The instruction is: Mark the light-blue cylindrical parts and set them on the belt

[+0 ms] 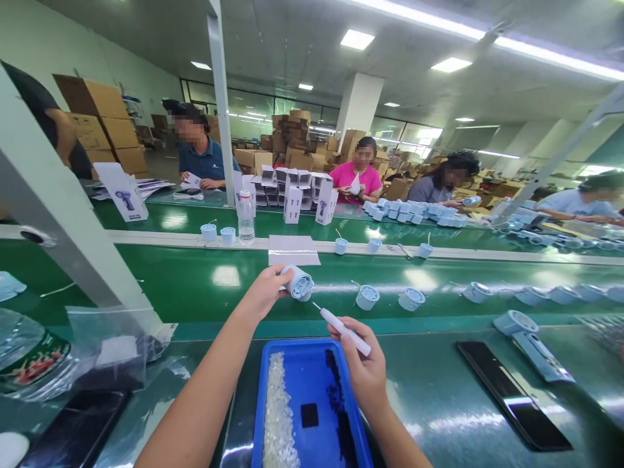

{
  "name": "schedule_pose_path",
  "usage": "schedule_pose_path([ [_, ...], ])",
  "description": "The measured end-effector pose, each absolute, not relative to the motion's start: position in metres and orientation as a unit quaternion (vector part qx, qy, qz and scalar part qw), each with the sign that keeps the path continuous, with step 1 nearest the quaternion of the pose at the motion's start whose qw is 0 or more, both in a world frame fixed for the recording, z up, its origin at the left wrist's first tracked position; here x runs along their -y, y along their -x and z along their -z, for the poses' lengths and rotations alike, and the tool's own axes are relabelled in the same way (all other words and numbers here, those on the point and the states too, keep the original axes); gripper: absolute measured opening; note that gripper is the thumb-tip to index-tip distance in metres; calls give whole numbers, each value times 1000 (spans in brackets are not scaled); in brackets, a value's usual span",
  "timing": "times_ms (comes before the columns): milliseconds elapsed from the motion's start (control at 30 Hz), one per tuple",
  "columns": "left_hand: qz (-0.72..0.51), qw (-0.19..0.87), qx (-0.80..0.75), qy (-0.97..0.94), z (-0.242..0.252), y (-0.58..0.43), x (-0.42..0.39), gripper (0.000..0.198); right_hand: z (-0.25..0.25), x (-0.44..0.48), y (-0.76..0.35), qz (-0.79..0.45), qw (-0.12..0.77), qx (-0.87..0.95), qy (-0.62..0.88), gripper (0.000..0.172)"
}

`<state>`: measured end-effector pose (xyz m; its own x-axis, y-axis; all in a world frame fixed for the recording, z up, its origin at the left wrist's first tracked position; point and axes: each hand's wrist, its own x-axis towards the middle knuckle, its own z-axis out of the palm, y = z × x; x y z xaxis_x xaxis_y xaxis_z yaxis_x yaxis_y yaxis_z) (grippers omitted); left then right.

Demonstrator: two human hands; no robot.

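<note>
- Left hand [266, 292]: fingers closed around a pale blue cylindrical housing [298, 283], held on its side above the green conveyor belt [170, 279].
- Right hand [361, 367]: closed around a white pen-shaped applicator [344, 331]; fine tip just beside the housing, contact not discernible.
- Blue plastic tray [302, 342]: directly below the hands, containing white granules [277, 416], dark granules [341, 403] and a black square [309, 415].
- Pale blue housings [412, 299]: row standing on the belt, right of the hands.
- Black flat panel [511, 396]: on the near bench, right of the tray.
- Clear plastic bag [110, 344]: on the near bench, left of the tray.
- Co-workers [355, 182]: seated across the line, near white printed boxes [292, 205] and a water bottle [246, 218].
- Cardboard cartons [297, 146]: stacked in the background.
</note>
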<state>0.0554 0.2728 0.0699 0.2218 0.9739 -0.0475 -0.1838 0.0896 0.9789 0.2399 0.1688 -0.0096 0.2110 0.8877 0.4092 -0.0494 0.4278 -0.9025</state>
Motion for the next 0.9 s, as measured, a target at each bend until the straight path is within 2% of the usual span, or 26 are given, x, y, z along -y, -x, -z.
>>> schedule_pose_path([
  [367, -432, 605, -430, -512, -72, -79, -260, 40, 11, -170, -241, -370, 664, 512, 400, 28],
  [900, -456, 616, -424, -484, -75, -84, -254, 35, 11, -169, -242, -347, 684, 505, 396, 28],
])
